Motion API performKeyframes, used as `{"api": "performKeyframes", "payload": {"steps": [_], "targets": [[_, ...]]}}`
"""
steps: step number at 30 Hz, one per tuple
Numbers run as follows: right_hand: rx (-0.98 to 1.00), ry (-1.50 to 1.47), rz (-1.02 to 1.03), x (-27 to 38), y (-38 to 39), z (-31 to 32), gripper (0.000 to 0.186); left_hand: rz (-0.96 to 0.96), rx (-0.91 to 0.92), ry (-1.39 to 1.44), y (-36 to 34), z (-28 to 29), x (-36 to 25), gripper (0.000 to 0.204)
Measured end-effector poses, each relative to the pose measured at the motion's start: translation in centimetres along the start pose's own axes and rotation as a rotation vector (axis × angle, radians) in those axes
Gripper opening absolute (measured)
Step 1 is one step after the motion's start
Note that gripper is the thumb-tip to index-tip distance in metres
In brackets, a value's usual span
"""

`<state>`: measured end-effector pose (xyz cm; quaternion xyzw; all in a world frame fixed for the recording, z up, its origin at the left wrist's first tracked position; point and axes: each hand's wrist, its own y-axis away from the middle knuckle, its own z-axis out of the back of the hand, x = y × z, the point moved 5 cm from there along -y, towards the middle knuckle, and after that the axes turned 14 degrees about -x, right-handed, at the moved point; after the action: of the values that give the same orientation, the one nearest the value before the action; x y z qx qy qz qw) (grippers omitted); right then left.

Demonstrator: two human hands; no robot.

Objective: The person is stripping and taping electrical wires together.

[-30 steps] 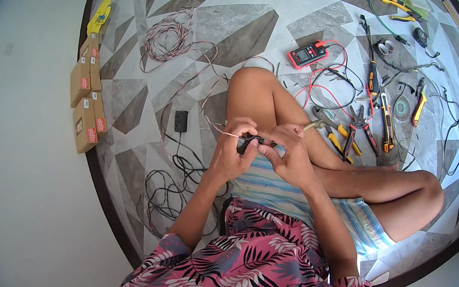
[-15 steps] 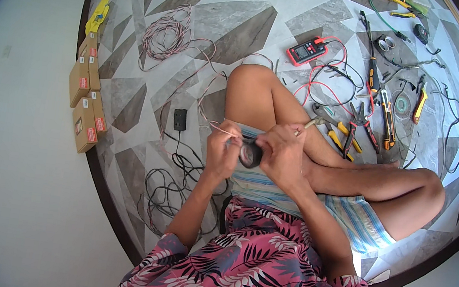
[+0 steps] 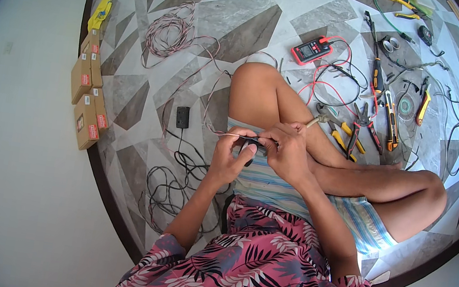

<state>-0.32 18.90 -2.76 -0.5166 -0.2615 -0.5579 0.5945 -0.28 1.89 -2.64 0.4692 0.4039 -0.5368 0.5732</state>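
Note:
Above my lap my two hands meet. My left hand point(image 3: 229, 158) is closed, with a thin pinkish wire point(image 3: 221, 134) running into its fingers from the left. Its thumb presses by a roll of black tape point(image 3: 248, 162), seen nearly edge-on and partly covered. My right hand point(image 3: 287, 152) is closed too, its fingertips pinching near a black-covered stretch point(image 3: 260, 141) between the hands. A beige cord point(image 3: 313, 122) sticks out past its knuckles toward the tools. My fingers hide where wire, tape and cord meet.
Left on the floor are a coiled wire point(image 3: 169, 35), a black box point(image 3: 183, 117) with tangled black cable point(image 3: 170, 179), and cartons point(image 3: 85, 125) along the wall. To the right lie a red multimeter point(image 3: 311, 50) with leads, pliers point(image 3: 362, 126), a utility knife point(image 3: 390, 123) and a folding saw-like yellow tool point(image 3: 423, 105).
The tape roll has turned from showing its round face to nearly edge-on. My left thumb has come over it, and my hands have drawn closer together.

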Motion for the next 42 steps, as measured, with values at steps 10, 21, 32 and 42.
{"api": "performKeyframes", "payload": {"steps": [10, 21, 32, 42], "targets": [[0.016, -0.016, -0.019, -0.1, 1.3, -1.0, 0.012, 0.27, 0.18, -0.014, 0.0, 1.0, 1.3, 0.034], [-0.059, -0.018, 0.091, -0.8, 1.0, -0.8, 0.009, 0.572, 0.136, 0.89, 3.4, 0.3, 0.3, 0.051], [0.073, -0.16, -0.015, -0.9, 0.4, 0.1, 0.006, 0.141, -0.287, 0.576, 1.4, -2.8, 1.1, 0.06], [0.146, -0.363, -0.101, -1.7, -0.1, 1.2, 0.008, -0.541, -0.141, -0.364, 0.2, -1.9, -2.0, 0.058]]}}
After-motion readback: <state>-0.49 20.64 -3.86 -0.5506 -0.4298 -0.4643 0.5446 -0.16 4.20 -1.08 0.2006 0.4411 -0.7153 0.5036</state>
